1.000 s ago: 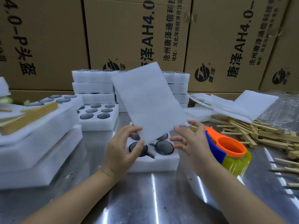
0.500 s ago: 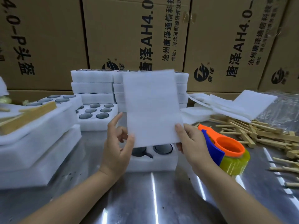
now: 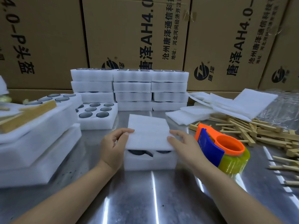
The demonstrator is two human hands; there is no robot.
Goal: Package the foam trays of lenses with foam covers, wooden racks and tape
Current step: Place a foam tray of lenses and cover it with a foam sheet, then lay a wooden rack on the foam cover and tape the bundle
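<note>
Bridging left hand (image 3: 113, 146), right hand (image 3: 184, 143): foam cover (image 3: 148, 131)

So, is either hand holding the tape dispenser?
No, the left hand and right hand both grip the cover; the dispenser rests on the table.

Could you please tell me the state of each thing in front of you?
foam cover: laid over front tray, near edge lifted
front tray: mostly covered, near lenses showing
left hand: pinches cover's left edge
right hand: holds cover's right edge
tape dispenser: idle, untouched
rear tray: uncovered
</note>
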